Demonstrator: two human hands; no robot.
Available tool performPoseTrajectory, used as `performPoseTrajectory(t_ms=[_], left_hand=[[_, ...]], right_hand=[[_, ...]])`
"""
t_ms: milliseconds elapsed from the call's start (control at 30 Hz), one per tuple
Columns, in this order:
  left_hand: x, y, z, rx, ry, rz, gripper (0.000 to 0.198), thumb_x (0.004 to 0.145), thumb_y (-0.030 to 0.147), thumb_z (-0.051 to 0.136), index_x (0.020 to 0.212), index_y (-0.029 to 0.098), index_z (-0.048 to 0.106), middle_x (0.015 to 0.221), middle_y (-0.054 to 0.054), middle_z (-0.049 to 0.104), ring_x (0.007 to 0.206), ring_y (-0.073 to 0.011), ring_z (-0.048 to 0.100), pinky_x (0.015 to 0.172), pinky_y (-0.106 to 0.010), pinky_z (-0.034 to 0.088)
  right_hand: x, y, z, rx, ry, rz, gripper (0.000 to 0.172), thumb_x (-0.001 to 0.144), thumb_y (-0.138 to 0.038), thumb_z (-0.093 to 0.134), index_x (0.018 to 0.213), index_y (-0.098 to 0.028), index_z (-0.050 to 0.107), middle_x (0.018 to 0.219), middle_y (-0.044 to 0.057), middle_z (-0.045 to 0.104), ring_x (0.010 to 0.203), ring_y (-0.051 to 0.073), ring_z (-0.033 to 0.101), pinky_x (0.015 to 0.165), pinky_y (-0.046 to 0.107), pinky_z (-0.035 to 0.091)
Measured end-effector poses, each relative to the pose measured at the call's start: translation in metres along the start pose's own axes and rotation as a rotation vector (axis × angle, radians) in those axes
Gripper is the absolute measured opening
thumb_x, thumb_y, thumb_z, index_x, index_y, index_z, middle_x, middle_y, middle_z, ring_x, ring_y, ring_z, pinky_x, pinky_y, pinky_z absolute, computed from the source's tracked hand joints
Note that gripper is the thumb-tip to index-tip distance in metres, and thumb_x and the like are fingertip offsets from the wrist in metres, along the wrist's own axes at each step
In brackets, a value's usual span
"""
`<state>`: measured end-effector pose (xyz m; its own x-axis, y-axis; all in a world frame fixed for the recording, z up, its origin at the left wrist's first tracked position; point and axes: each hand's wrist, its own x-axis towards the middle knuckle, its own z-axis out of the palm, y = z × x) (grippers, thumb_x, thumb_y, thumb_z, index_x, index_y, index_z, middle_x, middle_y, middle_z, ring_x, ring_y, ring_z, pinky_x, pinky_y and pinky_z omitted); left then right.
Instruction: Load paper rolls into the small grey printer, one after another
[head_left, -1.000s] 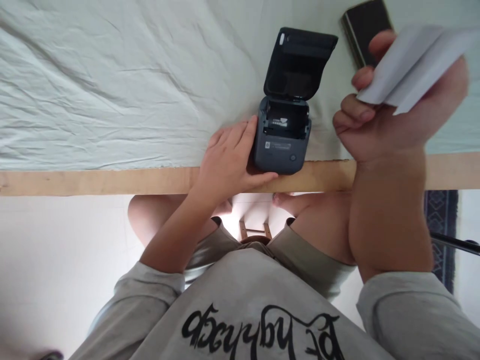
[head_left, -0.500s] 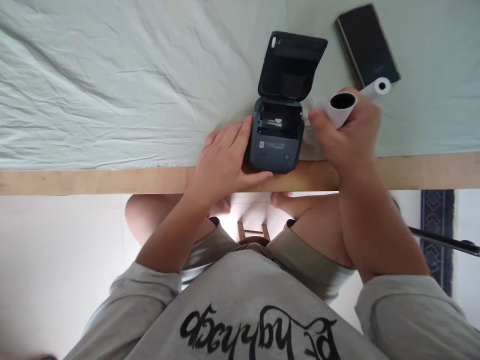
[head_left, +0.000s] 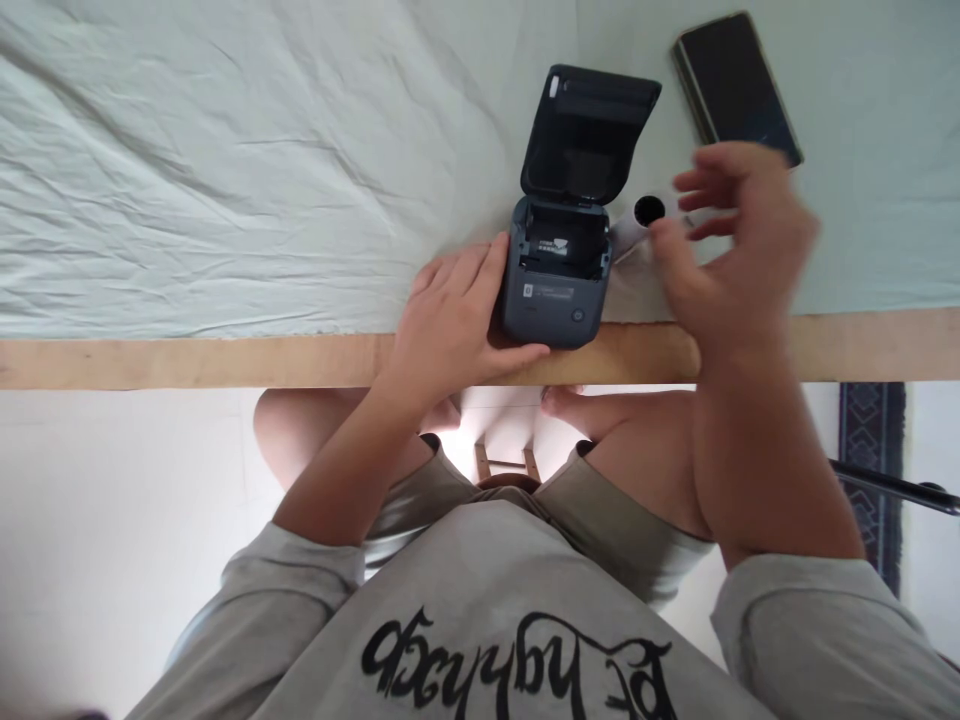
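Cloth-topped bench (head_left: 187, 365): my spread left grip (head_left: 450, 322) seemingly steadies the printer (head_left: 551, 318); parted right grip (head_left: 671, 210), beside the roll (head_left: 628, 236), next needs care.

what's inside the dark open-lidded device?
Inside the device, a dark bay shows, with a small white printed patch; no roll is visible in it. The bay's darkest corners are unreadable, and whatever lies under the front casing is covered.

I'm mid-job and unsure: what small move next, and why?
Perhaps close the right hand on the tube: it's between that hand and the printer, whose lid stands open; the left hand rests against the printer.
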<state>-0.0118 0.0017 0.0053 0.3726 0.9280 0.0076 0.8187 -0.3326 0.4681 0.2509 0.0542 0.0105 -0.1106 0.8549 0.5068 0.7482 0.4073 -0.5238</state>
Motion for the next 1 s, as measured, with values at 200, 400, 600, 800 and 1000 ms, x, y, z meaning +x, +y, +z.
performPoseTrajectory(t_ms=[200,400,600,800,1000], left_hand=[[0.000,0.001,0.000,0.027,-0.010,-0.008,0.103,0.083,0.067,0.070,0.157,0.004,0.035,0.153,-0.023,0.052,0.143,-0.0396,0.049,0.122,-0.049,0.032],[0.002,0.001,0.000,0.011,-0.009,-0.019,0.101,0.080,0.065,0.074,0.156,0.010,0.037,0.153,-0.022,0.052,0.143,-0.0416,0.049,0.122,-0.052,0.034],[0.002,0.000,0.001,0.027,-0.010,-0.009,0.106,0.080,0.068,0.073,0.156,0.005,0.035,0.152,-0.024,0.052,0.142,-0.0422,0.049,0.121,-0.053,0.034],[0.003,0.000,0.001,0.008,-0.015,-0.017,0.103,0.079,0.070,0.073,0.156,0.013,0.035,0.153,-0.021,0.052,0.142,-0.0416,0.049,0.121,-0.053,0.035],[0.002,0.000,0.000,-0.003,-0.005,-0.019,0.099,0.080,0.070,0.072,0.155,0.016,0.037,0.155,-0.019,0.051,0.144,-0.0404,0.048,0.122,-0.053,0.034]], right_hand=[[0.005,0.059,-0.014,-0.073,0.243,0.064,0.069,0.059,-0.001,0.067,0.125,-0.021,0.064,0.127,0.010,0.064,0.103,0.023,0.066,0.073,0.034,0.047],[0.008,0.060,-0.006,-0.054,0.101,0.319,0.061,0.063,-0.003,0.073,0.121,-0.016,0.061,0.118,0.010,0.067,0.098,0.020,0.063,0.074,0.033,0.046],[0.008,0.050,-0.007,0.036,0.104,0.307,0.055,0.064,0.000,0.066,0.116,-0.016,0.059,0.094,0.002,0.066,0.075,0.013,0.056,0.060,0.028,0.037],[0.000,0.052,-0.004,0.130,-0.099,0.193,0.063,0.064,0.006,0.049,0.119,-0.022,0.058,0.107,0.001,0.071,0.084,0.013,0.062,0.068,0.027,0.043],[0.003,0.061,-0.002,0.033,-0.066,0.185,0.049,0.071,-0.013,0.065,0.118,-0.026,0.063,0.113,0.004,0.065,0.079,0.015,0.056,0.069,0.033,0.045]])
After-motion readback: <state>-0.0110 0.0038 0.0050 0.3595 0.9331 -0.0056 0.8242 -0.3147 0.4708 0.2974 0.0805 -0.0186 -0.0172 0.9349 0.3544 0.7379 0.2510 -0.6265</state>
